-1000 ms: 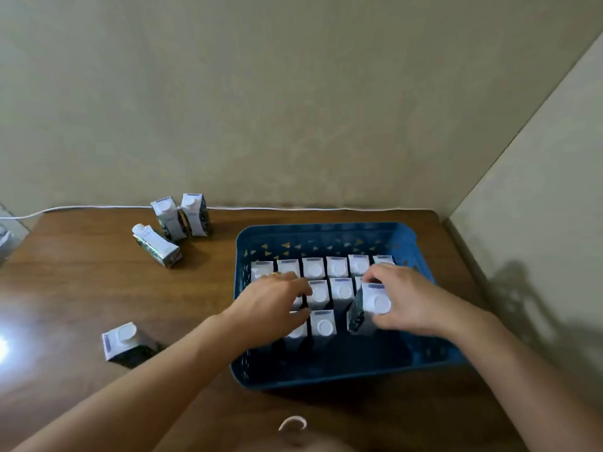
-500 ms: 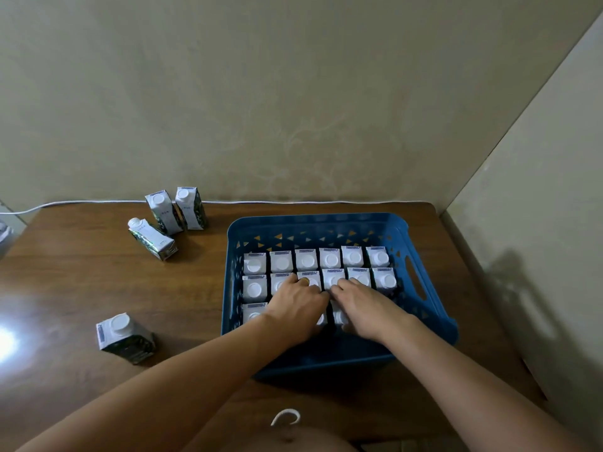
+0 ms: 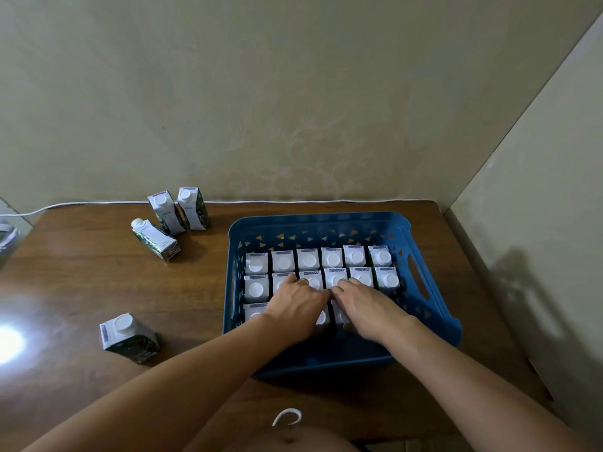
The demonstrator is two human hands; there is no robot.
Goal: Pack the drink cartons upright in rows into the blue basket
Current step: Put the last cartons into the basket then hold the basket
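The blue basket (image 3: 319,220) sits on the right half of the wooden table (image 3: 81,288). Inside it, white-capped drink cartons (image 3: 308,260) stand upright in two full rows at the back, with a partial third row in front. My left hand (image 3: 295,308) lies palm down on third-row cartons, a ring on one finger. My right hand (image 3: 367,309) covers a third-row carton (image 3: 339,316), fingers over its top and thumb against its near side. Outside the basket, two cartons (image 3: 192,208) stand at the back left, one (image 3: 153,238) lies on its side, and one (image 3: 129,336) stands near the front left.
A white cable (image 3: 261,201) runs along the table's back edge against the wall. A second wall closes off the right side. A grey object (image 3: 6,236) shows at the far left edge. Bright glare (image 3: 9,340) marks the table's left.
One second ago my right hand held a carton above the basket's third row; it has come down into that row. My left hand stays on the neighbouring cartons.
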